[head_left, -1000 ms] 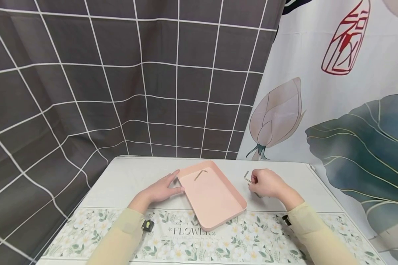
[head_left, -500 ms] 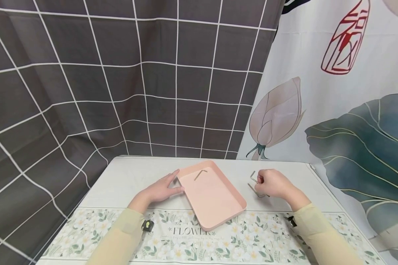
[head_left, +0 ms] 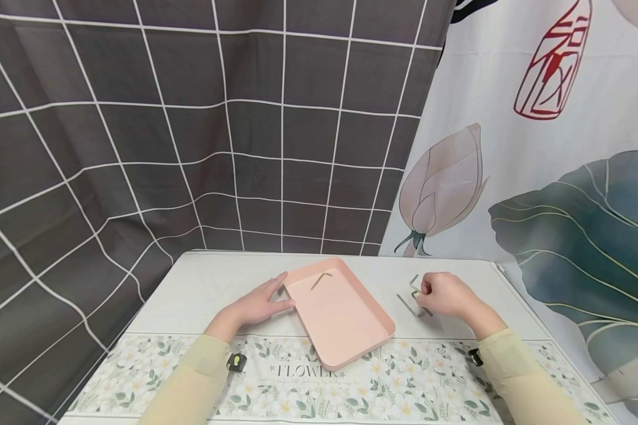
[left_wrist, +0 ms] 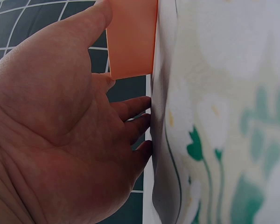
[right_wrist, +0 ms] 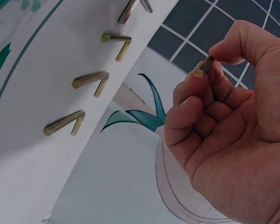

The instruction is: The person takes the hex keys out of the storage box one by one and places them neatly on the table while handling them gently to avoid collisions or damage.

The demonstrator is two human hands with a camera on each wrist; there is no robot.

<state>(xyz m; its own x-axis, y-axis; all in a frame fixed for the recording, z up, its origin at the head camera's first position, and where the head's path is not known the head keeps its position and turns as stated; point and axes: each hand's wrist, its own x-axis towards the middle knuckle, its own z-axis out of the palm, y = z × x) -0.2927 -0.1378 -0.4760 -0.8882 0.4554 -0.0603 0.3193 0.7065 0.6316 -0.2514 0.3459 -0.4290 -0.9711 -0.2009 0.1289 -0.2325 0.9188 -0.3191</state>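
My left hand [head_left: 256, 303] rests at the left side of the pink tray [head_left: 345, 321], thumb and fingers relaxed and spread along its wall. In the left wrist view the thumb lies against the tray's end [left_wrist: 133, 42]. One brass-coloured hex key [head_left: 319, 282] lies inside the tray, near its far end. To the tray's right, my right hand [head_left: 445, 294] pinches another L-shaped hex key [right_wrist: 203, 68] between thumb and forefinger, above the table. Below it lie more hex keys [head_left: 407, 306] on the white tabletop. The right wrist view shows several in a row, including a nearer hex key [right_wrist: 63, 123].
The white table [head_left: 212, 277] carries a floral printed strip [head_left: 266, 401] along its front. Behind it hangs a dark gridded curtain [head_left: 255, 136]. A pale curtain with flower and leaf prints [head_left: 510, 141] hangs at the right.
My right hand has shifted to the right and away from the tray, carrying the pinched hex key. More hex keys on the table now show beneath it. The left hand and tray have stayed put.
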